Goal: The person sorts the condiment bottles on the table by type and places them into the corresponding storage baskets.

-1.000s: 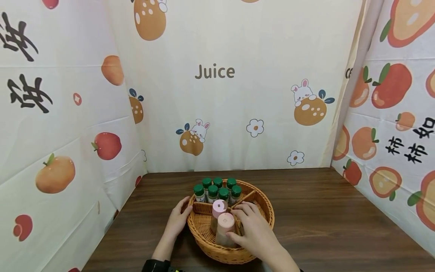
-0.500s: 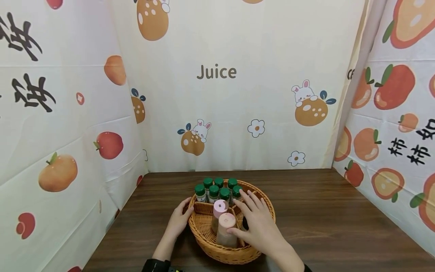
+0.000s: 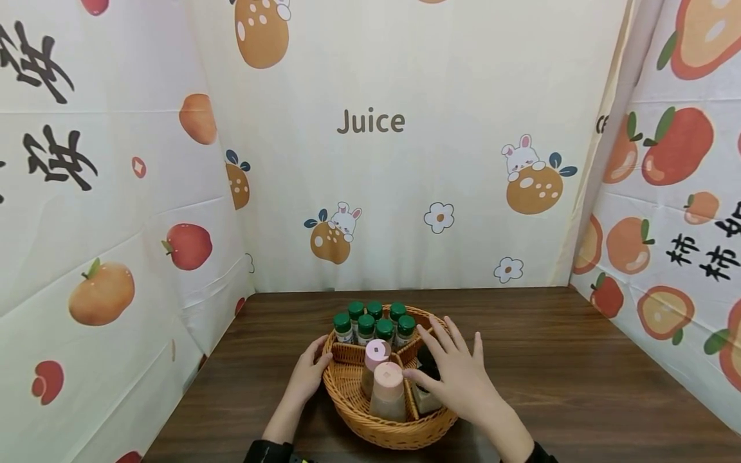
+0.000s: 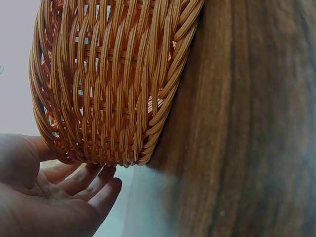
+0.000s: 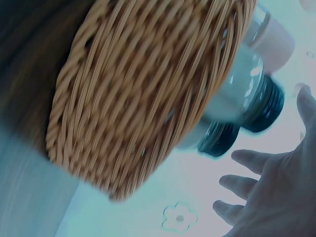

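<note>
A round wicker basket [image 3: 399, 437] with woven dividers stands on the table. My left hand [image 3: 307, 372] grips its left side, thumb at the rim and fingers along the outer wall [image 4: 106, 89]. My right hand [image 3: 463, 373] hovers over the right part of the basket, fingers spread, holding nothing. Under it, dark-lidded jars [image 3: 427, 400] stand in the right compartment, partly hidden by the hand; two black lids [image 5: 264, 106] show in the right wrist view. Two bottles with pink caps, a paler one [image 3: 388, 379] in front and a pinker one [image 3: 377, 352] behind, stand in the left compartment.
Several small green-capped bottles [image 3: 366, 325] fill the back compartment. The dark wooden table [image 3: 556, 373] extends on both sides of the basket. Fruit-printed cloths [image 3: 370, 173] hang behind and at the sides.
My right hand has risen away from the pink-capped bottles and moved right, its fingers spreading. The dark-lidded jars have come into sight. My left hand stays at the basket.
</note>
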### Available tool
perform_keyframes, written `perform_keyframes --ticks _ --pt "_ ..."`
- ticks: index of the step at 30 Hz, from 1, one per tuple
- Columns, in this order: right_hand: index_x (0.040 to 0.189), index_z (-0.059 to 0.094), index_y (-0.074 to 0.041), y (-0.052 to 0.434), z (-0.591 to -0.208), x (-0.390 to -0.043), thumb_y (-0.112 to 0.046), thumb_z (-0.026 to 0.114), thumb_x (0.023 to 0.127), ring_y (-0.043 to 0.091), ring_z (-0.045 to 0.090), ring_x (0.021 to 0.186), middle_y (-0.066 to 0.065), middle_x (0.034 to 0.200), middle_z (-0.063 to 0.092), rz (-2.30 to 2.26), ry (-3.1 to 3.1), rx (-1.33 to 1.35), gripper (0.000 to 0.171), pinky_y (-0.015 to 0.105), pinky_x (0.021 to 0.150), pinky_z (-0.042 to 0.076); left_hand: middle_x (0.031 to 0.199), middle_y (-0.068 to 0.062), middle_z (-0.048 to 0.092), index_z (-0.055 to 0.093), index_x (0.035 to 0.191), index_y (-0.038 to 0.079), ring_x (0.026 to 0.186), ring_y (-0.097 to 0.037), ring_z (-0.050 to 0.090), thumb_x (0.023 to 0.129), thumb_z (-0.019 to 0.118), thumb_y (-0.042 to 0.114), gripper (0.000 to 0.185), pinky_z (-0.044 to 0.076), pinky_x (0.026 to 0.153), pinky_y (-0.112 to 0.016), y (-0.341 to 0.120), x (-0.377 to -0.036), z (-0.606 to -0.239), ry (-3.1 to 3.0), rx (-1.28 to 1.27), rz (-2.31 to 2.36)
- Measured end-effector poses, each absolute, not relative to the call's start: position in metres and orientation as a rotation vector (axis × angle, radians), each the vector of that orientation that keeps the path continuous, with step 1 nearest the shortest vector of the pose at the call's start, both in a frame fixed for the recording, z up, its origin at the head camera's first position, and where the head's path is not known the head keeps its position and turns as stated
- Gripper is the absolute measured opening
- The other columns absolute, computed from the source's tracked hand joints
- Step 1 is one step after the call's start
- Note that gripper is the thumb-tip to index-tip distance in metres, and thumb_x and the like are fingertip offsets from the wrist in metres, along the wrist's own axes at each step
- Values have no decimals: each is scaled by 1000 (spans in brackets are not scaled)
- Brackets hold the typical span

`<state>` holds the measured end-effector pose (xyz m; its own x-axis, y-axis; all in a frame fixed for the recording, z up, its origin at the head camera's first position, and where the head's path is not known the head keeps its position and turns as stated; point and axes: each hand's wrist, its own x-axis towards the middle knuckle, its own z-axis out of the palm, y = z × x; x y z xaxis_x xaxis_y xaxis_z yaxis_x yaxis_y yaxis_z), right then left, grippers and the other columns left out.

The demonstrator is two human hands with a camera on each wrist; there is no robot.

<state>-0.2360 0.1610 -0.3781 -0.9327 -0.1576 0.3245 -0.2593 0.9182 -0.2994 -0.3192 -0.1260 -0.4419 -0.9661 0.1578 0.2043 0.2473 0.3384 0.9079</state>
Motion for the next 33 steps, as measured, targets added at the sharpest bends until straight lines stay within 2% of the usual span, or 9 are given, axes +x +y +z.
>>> perform_keyframes --ticks 12,21,33 --pt "157 34 -21 201 -371 -248 -71 53 89 40 9 154 11 167 21 467 -2777 172 87 83 108 -6 145 -37 44 36 145 -15 136 -50 44 103 47 3 47 44 108 -57 -127 -317 -442 -2483 -383 -1766" --pt "158 31 -18 216 -377 -255 -73 52 88 46 6 153 16 167 17 480 -2817 121 91 85 104 -9 145 -38 44 36 145 -16 135 -51 44 103 47 3 47 44 107 -57 -128 -319 -442 -2495 -389 -1745" --pt "158 32 -19 227 -393 -258 -73 52 88 48 6 152 16 167 18 484 -2851 82 91 85 104 -9 145 -38 44 36 145 -15 136 -50 44 103 47 2 47 46 107 -56 -128 -318 -440 -2498 -365 -1758"
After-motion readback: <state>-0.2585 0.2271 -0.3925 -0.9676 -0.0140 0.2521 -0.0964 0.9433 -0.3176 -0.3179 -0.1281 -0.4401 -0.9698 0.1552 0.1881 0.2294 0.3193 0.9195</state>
